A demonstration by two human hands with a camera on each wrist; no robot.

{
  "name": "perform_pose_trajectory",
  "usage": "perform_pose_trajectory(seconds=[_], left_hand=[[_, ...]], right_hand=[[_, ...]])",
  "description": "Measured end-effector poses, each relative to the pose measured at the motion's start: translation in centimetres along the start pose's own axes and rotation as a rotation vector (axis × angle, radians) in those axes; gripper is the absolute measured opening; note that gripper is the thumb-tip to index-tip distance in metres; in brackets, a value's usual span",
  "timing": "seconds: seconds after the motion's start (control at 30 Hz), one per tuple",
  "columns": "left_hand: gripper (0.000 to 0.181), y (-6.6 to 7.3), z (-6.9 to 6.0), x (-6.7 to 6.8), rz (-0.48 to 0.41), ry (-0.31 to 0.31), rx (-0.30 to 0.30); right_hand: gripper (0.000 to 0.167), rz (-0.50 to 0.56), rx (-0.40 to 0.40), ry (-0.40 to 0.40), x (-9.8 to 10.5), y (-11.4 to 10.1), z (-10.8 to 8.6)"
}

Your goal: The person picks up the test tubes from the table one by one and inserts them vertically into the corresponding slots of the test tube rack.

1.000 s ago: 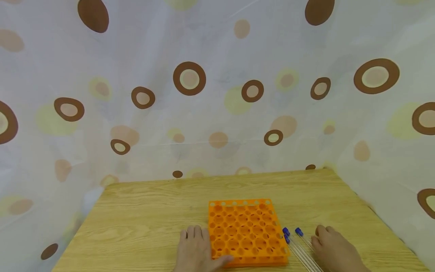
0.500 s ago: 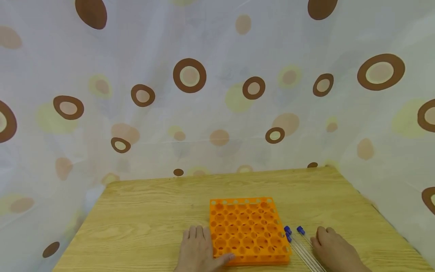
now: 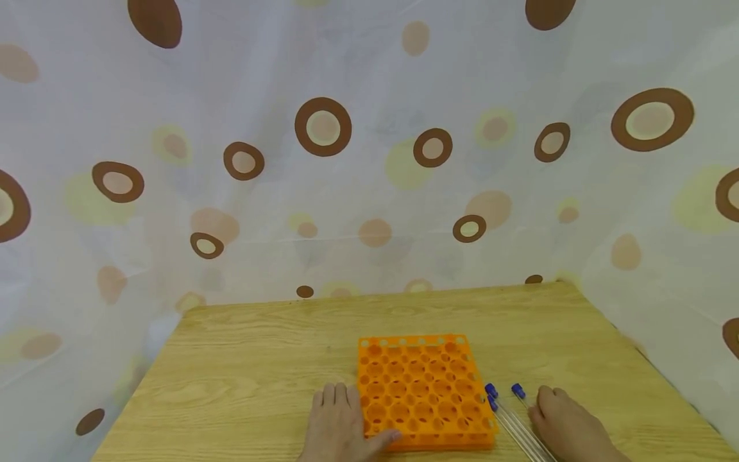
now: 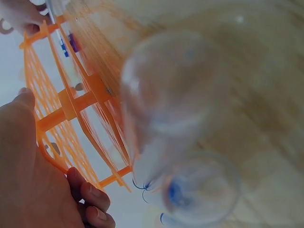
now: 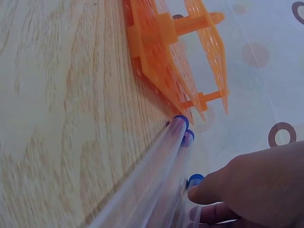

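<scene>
An orange test tube rack (image 3: pixel 418 443) with rows of round holes lies at the front of the table. My left hand (image 3: pixel 340 423) holds its left side, fingers along the edge and thumb across the front corner. In the left wrist view, the fingertips (image 4: pixel 97 197) curl by the rack's frame (image 4: pixel 52 118). To the right of the rack are several clear test tubes (image 3: pixel 519 433) with blue caps. One test tube (image 5: pixel 194 190), set apart from the others, is pinched near its cap by my right hand (image 3: pixel 568 427). The tubes' lower ends are out of the head view.
The wooden table (image 3: pixel 248 359) runs back to a white curtain (image 3: pixel 346 192) with brown and yellow circles, which also hangs along both sides. In the left wrist view, large blurred clear round shapes (image 4: pixel 175 85) fill the foreground.
The right-hand test tube's cap has shifted slightly right, away from the other caps. The whole head view has moved a little. My left hand stays on the rack.
</scene>
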State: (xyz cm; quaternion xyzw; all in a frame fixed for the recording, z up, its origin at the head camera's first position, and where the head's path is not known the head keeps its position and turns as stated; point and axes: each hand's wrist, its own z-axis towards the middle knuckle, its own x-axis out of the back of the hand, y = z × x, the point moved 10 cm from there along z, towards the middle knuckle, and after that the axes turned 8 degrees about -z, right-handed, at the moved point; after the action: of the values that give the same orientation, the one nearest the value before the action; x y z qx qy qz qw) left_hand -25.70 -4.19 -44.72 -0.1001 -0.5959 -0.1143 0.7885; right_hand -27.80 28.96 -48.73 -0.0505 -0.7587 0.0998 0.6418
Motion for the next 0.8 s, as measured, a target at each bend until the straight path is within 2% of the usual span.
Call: perform_pose_trajectory(seconds=[0.3,0.57,0.67,0.8], left_hand=[[0.093,0.0,0.0,0.1,-0.021,-0.020,0.006],[0.092,0.1,-0.1,-0.3,-0.051,-0.054,0.012],[0.091,0.1,-0.2,-0.1,-0.042,-0.034,0.004],[0.090,0.0,-0.1,0.0,-0.053,-0.029,0.010]], right_hand=[[0.016,0.049,-0.001,-0.002,0.0,0.4,0.2],[0.016,0.144,0.027,0.020,0.3,0.3,-0.3],[0.013,0.160,0.052,0.064,1.2,0.0,-0.3],[0.013,0.078,0.094,0.144,2.2,-0.5,-0.3]])
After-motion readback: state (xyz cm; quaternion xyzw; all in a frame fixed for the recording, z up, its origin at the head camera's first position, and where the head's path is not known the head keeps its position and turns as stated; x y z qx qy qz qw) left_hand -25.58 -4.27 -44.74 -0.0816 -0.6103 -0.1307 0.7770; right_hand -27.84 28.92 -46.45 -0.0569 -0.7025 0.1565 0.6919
